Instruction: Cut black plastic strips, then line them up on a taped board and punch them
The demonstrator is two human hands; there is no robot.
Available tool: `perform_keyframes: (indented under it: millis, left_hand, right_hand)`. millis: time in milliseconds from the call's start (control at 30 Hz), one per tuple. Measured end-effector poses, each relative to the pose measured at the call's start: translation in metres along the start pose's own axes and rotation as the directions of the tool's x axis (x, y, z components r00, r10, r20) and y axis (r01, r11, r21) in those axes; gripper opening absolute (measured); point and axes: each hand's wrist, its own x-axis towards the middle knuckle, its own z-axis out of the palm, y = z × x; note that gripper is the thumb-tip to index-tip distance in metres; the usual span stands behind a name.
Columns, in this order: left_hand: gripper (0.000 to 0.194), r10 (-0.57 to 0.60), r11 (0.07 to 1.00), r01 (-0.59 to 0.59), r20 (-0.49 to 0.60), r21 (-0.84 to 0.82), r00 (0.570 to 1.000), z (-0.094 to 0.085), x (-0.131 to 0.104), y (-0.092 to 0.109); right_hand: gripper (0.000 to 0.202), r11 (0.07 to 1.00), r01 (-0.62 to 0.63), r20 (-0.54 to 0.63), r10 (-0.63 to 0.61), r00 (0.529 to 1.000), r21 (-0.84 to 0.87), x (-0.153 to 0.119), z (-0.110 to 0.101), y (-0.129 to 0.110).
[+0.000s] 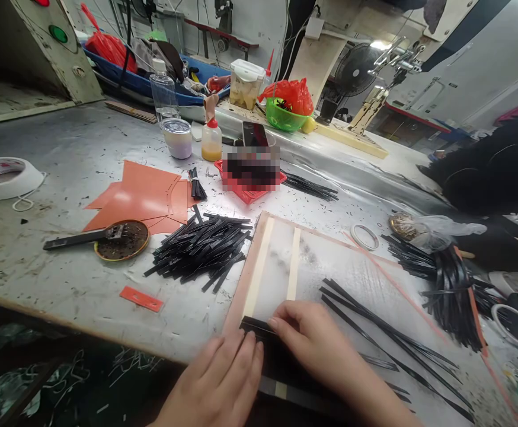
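Near the front edge of the board (312, 261), several black strips (255, 325) lie side by side across two pale tape lines. My left hand (218, 379) rests flat at their left ends, its fingers stretched out and touching them. Thumb and fingertips of my right hand (315, 338) pinch a black strip, though the fingers hide most of it. Under my right wrist and to its right, long loose black strips (374, 320) lie on the board. A heap of short cut black strips (203, 246) is left of the board.
Left on the table are orange sheets (146, 193), a brush (79, 238) on a round lid, an orange tab (141, 298) and a tape roll (5, 178). Behind stand a glue bottle (211, 141) and a red basket (248, 193). Bundled black strips (452, 290) lie at right.
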Motion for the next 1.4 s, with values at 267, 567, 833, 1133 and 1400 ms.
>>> perform_keyframes:
  millis: [267,567,833,1133,1400]
  left_hand:
    - [0.026,0.034,0.999,-0.033,0.059,-0.020,0.998,0.001,-0.001,-0.003]
    - [0.029,0.022,1.000,-0.020,0.155,-0.014,0.988,0.002,-0.001,-0.003]
    - [0.032,0.021,1.000,-0.022,0.201,0.003,0.979,0.000,0.001,-0.004]
    - [0.026,0.165,0.983,-0.150,0.153,-0.104,0.974,0.009,0.025,0.002]
    - [0.022,0.254,0.966,-0.247,0.092,-0.079,0.963,0.017,0.037,0.005]
  right_hand:
    - [0.020,1.000,-0.003,0.005,0.003,1.000,0.012,0.002,0.001,-0.001]
    - [0.016,0.998,-0.060,-0.044,0.059,0.997,-0.018,-0.019,-0.018,0.018]
    - [0.015,0.995,-0.101,-0.079,0.102,0.992,0.012,-0.027,-0.018,0.028]
    - [0.018,0.991,-0.080,-0.158,0.063,0.985,-0.105,-0.025,-0.010,0.027]
    - [0.007,0.916,-0.080,-0.461,-0.121,0.879,-0.392,-0.047,-0.023,0.061]
